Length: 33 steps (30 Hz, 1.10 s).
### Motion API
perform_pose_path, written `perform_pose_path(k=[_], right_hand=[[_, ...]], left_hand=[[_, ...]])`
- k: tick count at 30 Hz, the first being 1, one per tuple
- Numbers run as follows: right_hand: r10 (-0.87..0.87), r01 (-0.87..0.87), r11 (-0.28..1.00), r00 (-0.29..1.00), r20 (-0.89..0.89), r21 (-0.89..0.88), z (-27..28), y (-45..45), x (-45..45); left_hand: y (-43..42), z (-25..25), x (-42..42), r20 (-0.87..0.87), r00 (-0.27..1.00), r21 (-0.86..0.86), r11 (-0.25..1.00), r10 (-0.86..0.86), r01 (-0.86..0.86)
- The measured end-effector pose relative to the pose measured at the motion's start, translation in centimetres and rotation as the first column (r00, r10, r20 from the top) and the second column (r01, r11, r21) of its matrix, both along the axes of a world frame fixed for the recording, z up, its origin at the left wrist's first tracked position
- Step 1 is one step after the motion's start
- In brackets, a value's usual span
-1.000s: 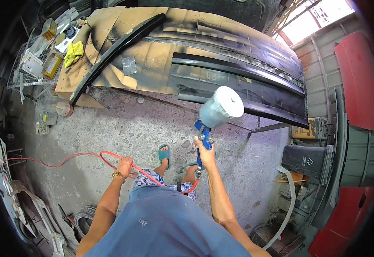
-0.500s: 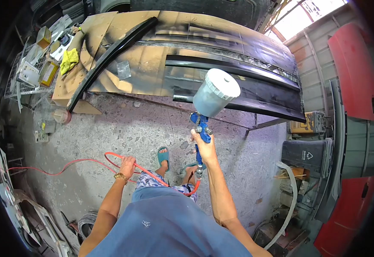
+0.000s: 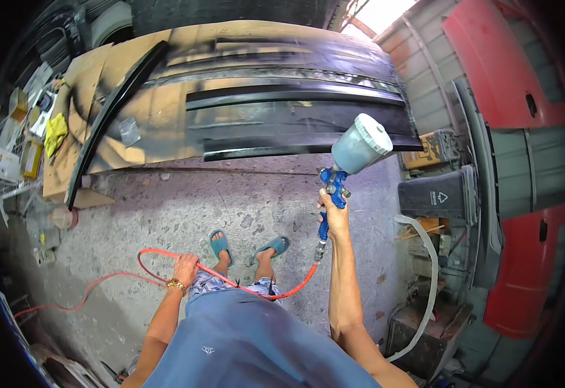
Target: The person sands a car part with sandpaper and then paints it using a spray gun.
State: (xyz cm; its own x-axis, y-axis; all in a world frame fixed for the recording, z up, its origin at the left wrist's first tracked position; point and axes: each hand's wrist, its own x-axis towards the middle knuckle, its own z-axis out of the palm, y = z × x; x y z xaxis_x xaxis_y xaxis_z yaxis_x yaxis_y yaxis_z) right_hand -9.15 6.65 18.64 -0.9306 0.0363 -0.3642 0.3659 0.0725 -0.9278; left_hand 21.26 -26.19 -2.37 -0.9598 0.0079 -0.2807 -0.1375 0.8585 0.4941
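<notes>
My right hand grips a blue spray gun topped by a cloudy paint cup with a white lid. The gun is in front of the right end of a glossy black strip, and its cup covers part of that strip. A red air hose runs from the gun's handle across my waist to my left hand, whose fingers are closed round it. A second black strip lies behind the first. A longer dark strip lies diagonally at the left.
Paint-stained cardboard covers the table under the strips. A yellow cloth and cluttered wire rack stand left. On the right are a dark recycling bin, a grey hose and red car panels. Red hose trails over the floor at left.
My view has turned right, so the table sits further left. The spray gun has moved right, from the middle of the front strip to near its right end. My feet now stand further apart.
</notes>
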Motion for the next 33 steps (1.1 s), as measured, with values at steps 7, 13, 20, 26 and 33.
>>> perform_pose_path(k=[7,13,20,26,33], right_hand=[[-0.22,0.25,0.953,0.959,-0.176,0.17,-0.2,9.0,-4.5],[-0.214,0.242,0.955,0.962,-0.166,0.172,-0.2,10.5,-4.7],[0.296,-0.297,0.955,0.952,0.083,-0.005,-1.4,0.9,1.1],[0.252,-0.254,0.961,0.967,0.038,0.106,-2.3,-11.7,9.4],[-0.03,-0.004,0.974,0.988,0.149,0.227,-5.3,-24.6,18.2]], left_hand=[[4.6,1.1,-2.8,0.078,0.996,0.031,0.999,-0.029,0.027],[6.0,1.6,-2.9,0.098,0.995,0.048,0.999,0.001,-0.006],[1.8,0.5,-0.8,0.068,0.994,0.046,0.995,0.086,-0.09],[-6.7,-1.7,0.2,0.032,0.98,-0.112,0.975,0.197,-0.192],[-20.1,-9.4,3.1,0.187,0.982,0.07,0.997,0.006,-0.019]])
